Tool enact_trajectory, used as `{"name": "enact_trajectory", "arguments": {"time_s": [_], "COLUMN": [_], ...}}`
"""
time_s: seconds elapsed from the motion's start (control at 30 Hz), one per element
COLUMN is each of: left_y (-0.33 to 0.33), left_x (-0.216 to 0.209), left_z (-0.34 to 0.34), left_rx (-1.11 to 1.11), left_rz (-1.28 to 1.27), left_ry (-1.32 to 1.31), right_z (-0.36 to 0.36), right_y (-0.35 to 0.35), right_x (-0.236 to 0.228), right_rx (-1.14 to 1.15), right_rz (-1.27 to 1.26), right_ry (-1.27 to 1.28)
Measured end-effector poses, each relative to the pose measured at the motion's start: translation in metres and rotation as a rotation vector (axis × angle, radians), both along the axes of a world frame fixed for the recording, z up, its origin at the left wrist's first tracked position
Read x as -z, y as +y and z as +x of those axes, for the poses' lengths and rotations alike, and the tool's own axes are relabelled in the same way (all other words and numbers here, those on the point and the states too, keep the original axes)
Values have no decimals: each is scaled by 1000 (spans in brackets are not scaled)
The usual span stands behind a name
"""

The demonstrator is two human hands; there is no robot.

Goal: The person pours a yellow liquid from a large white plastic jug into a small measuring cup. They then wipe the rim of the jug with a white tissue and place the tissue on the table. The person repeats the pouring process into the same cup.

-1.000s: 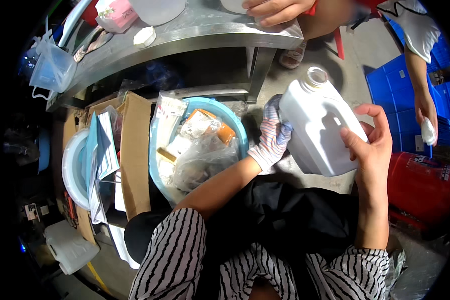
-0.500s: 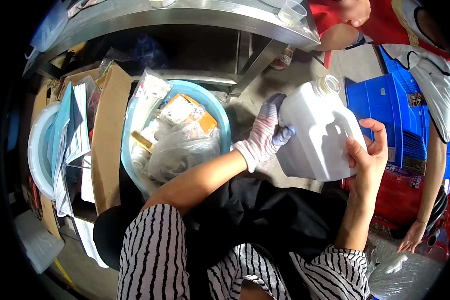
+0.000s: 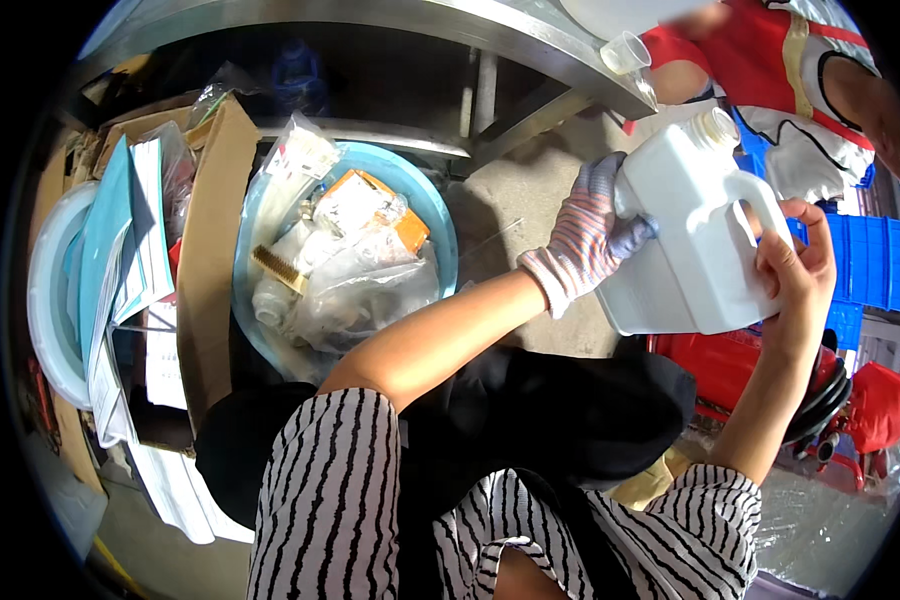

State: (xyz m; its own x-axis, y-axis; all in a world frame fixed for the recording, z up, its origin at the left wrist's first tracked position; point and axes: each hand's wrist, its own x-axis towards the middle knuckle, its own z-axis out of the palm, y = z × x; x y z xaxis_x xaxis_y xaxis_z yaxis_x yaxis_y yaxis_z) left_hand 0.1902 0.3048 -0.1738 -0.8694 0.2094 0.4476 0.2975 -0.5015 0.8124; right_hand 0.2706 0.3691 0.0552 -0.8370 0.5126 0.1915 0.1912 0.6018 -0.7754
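A white jug [image 3: 695,240] with an open neck is held at two o'clock, tilted, between both hands. The gloved left hand [image 3: 585,235] presses its near side; the bare right hand [image 3: 795,265] wraps the handle side, its grip closed around the handle. At ten o'clock a blue basin [image 3: 440,215] on the floor holds plastic bags and an orange box [image 3: 385,205]. A cardboard flap [image 3: 205,250] stands just beside it. The steel counter [image 3: 530,55] edge crosses twelve o'clock, a clear cup [image 3: 625,50] on it.
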Motion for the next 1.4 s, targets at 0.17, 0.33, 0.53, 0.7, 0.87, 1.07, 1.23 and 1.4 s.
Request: {"name": "enact_trajectory", "arguments": {"time_s": [0.17, 0.33, 0.53, 0.7, 0.87, 1.07, 1.23, 1.4], "left_y": [-9, -16, -18, -22, -19, -17, -18, -17], "left_x": [-30, -49, -51, -54, -58, -58, -56, -55], "left_z": [-9, -12, -11, -7, 1, 1, 1, 2], "left_rx": [8, 78, 95, 156, 193, 156, 178, 147], "left_rz": [-15, -46, -40, 9, 32, 55, 85, 64], "left_ry": [-76, -178, -234, -293, -342, -323, -356, -374], "right_z": [-29, -52, -73, -82, -84, -89, -92, -98], "right_y": [-19, -32, -41, -52, -55, -58, -55, -54], "right_x": [-35, -57, -64, -67, -72, -74, -72, -70], "right_rx": [11, 28, 24, 53, 76, 74, 71, 49], "right_rz": [95, 198, 264, 275, 336, 350, 339, 353], "right_ry": [-104, -204, -322, -366, -414, -441, -449, -462]}}
